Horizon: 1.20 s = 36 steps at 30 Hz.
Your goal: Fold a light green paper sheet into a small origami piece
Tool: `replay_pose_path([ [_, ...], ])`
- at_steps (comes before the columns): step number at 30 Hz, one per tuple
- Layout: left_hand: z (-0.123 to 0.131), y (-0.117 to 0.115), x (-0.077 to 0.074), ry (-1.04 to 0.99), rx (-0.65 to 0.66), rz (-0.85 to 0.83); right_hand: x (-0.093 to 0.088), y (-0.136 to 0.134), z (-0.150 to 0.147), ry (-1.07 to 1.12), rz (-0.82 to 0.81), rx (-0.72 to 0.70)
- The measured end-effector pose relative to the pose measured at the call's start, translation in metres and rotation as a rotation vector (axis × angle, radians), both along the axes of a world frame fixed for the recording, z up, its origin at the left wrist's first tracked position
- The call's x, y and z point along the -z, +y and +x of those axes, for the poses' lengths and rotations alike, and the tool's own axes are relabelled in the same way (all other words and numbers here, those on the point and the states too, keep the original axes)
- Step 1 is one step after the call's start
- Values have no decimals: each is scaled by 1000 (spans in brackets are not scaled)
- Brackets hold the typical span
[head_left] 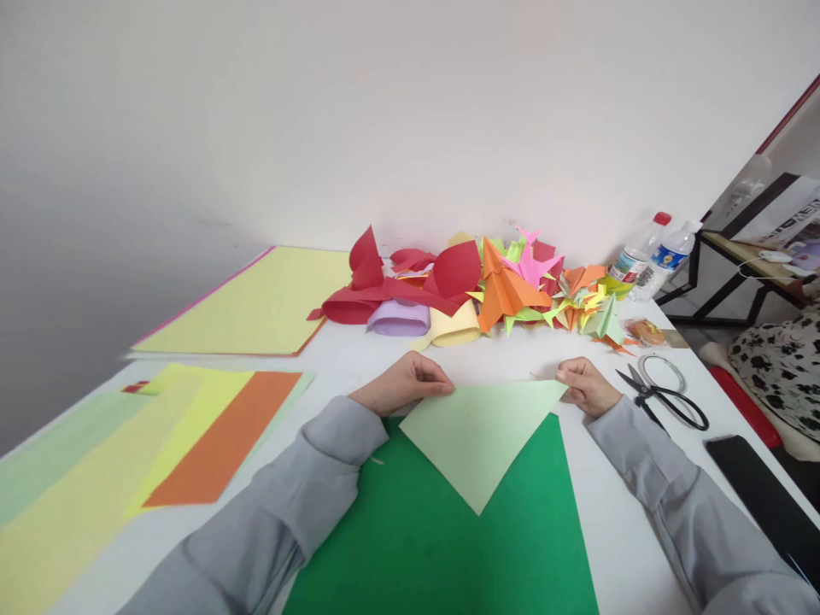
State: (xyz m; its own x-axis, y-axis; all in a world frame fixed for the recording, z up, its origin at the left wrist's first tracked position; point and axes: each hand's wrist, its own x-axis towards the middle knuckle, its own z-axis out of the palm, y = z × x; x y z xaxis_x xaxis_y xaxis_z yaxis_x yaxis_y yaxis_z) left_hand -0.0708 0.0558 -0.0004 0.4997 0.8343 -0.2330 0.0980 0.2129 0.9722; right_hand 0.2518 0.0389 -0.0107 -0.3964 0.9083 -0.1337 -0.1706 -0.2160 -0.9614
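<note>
A pale green sheet of paper (pixel 482 440), triangular in outline with one corner pointing toward me, is held up by its far edge. My left hand (pixel 410 377) pinches that edge near its left end. At the right corner, my right hand (pixel 586 384) grips the paper between thumb and fingers. Beneath lies a large dark green sheet (pixel 474 564) on the white table, partly covered by the pale paper. Black-handled scissors (pixel 663 397) rest open just right of my right hand.
Colored paper strips (pixel 224 440) lie at left, with stacked yellow sheets (pixel 249 299) behind. Folded paper shapes (pixel 512 290) pile up along the wall. Two plastic bottles (pixel 641 256), a tape roll (pixel 663 371) and a black phone-like slab (pixel 762 491) are at right. A person's patterned clothing (pixel 785 367) shows beyond.
</note>
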Motion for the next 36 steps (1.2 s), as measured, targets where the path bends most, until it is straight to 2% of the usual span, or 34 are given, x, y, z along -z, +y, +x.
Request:
replay_pose_path([
  [4, 1, -1, -4, 47, 98, -1, 1, 0, -2, 74, -8, 65],
  [12, 3, -1, -1, 44, 138, -51, 2, 2, -5, 154, 26, 147],
  [18, 14, -5, 2, 28, -1, -27, 3, 1, -10, 188, -17, 235],
  [21, 20, -9, -5, 72, 34, -10, 4, -1, -13, 128, -3, 289],
  [23, 25, -14, -12, 91, 120, 50, 4, -3, -16, 59, 14, 257],
  [25, 33, -21, -17, 87, 220, 60, 2, -7, -21, -43, 50, 165],
  [27, 44, -30, -19, 77, 247, 57, 0, -12, -27, -158, 86, 61],
  [30, 61, -41, -16, 107, 202, 116, -4, -20, -37, -261, 138, -44],
  [36, 78, -52, -8, 135, 125, 236, -4, -28, -50, -291, 205, 21],
])
